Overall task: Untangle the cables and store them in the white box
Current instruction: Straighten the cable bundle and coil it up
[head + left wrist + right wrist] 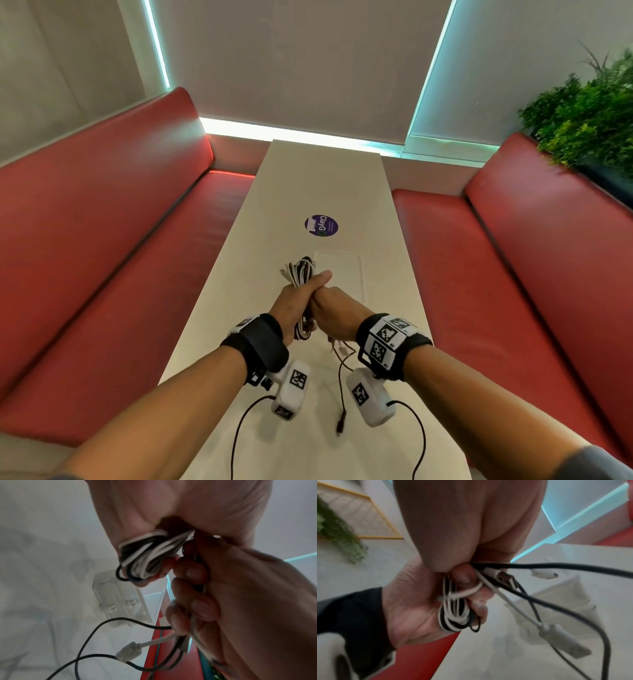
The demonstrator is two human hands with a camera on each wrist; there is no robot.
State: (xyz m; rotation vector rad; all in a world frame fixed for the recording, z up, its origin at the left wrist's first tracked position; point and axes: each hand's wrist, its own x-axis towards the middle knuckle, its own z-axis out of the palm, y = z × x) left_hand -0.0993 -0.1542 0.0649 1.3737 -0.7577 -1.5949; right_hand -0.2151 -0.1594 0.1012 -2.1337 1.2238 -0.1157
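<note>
A coiled bundle of black and white cables (pixel 301 272) is held above the table in both hands. My left hand (pixel 297 301) grips the coil (pixel 144 555), its fingers curled round the loops (pixel 453 612). My right hand (pixel 334 306) presses against the left and grips the loose cable ends (pixel 197 615). A black cable (pixel 340 387) hangs from it toward the table. A white plug (pixel 128 651) and a metal USB plug (pixel 505 577) dangle free. The white box (pixel 342 274) lies on the table just beyond the hands, also under them in the left wrist view (pixel 120 601).
The long white table (pixel 325 178) carries a round purple sticker (pixel 321 225) beyond the box. Red benches (pixel 102 257) flank both sides. A green plant (pixel 589 113) stands behind the right bench. Black sensor leads (pixel 239 431) loop under my wrists.
</note>
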